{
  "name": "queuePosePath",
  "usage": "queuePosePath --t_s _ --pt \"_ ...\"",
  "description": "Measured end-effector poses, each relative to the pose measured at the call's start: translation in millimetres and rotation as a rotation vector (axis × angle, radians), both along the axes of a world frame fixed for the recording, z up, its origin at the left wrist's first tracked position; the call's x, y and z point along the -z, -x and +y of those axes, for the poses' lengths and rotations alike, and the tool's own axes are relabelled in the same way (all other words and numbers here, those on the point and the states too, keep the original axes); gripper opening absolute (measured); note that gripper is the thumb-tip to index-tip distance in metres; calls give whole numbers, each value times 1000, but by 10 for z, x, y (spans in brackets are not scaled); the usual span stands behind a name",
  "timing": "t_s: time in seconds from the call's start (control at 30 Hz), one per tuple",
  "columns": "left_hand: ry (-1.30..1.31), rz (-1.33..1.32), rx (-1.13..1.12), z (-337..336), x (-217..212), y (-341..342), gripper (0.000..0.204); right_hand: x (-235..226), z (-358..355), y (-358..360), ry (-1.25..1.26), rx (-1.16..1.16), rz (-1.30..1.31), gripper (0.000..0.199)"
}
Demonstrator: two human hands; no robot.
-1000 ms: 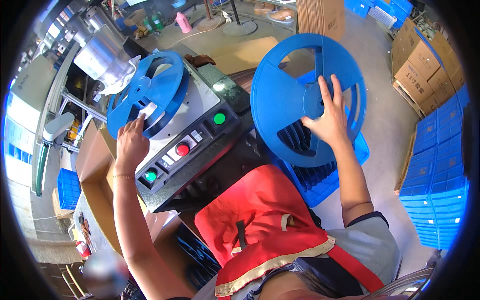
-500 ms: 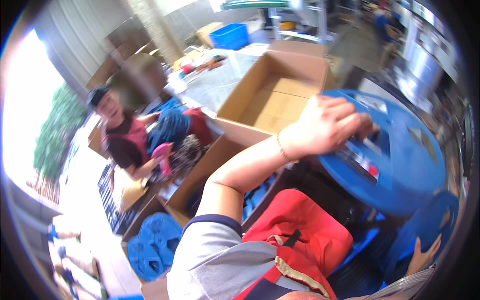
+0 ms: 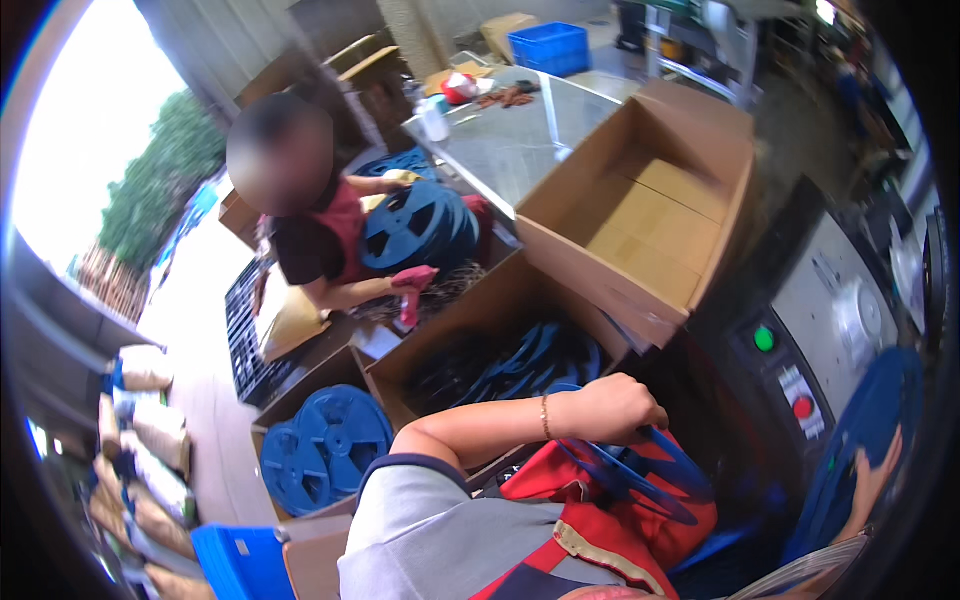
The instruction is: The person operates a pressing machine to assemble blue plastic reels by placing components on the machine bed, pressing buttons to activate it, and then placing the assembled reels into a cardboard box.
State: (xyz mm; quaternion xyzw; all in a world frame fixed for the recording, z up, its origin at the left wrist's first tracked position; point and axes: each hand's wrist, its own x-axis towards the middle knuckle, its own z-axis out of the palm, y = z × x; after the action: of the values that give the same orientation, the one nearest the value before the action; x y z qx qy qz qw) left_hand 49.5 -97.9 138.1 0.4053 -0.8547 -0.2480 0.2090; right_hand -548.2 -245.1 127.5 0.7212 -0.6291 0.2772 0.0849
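My left hand (image 3: 618,408) is closed on the rim of a blue plastic reel disc (image 3: 688,478), which hangs tilted and blurred in front of my red apron (image 3: 540,478). At the right edge, my right hand (image 3: 872,478) grips another blue reel disc (image 3: 868,425), its fingers spread across the face. That disc stands on edge beside a dark machine with a green button (image 3: 764,339) and a red button (image 3: 802,407). Left of my left hand, an open cardboard box (image 3: 470,345) holds several blue reel discs.
A smaller box with blue reels (image 3: 340,440) stands at my left. An open carton (image 3: 650,215) lies beyond my left arm, beside a glass-topped table (image 3: 490,150). Across from me a co-worker (image 3: 345,235) in pink gloves handles stacked blue reels (image 3: 418,225). Sacks (image 3: 155,430) lie on the floor.
My left hand has come down and toward me with the blue reel disc, uncovering the machine's buttons. My right hand stays on its disc. The co-worker now has stacked reels in front.
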Motion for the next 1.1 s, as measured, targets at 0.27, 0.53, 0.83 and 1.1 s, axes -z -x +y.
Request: queuePosePath --t_s 0.27,0.53,0.83,1.1 --pt "-69 43 29 -105 248 257 30 -687 -575 -1263 -249 61 -71 99" --pt "-1 22 168 -623 404 562 36 -592 -1700 -1604 -401 -86 -103 108" --pt "270 -40 122 -1209 623 816 43 -818 -2115 -1779 -650 -162 66 110" --pt "223 -197 15 -1369 783 1048 43 -870 -1865 -1776 -482 -109 152 101"
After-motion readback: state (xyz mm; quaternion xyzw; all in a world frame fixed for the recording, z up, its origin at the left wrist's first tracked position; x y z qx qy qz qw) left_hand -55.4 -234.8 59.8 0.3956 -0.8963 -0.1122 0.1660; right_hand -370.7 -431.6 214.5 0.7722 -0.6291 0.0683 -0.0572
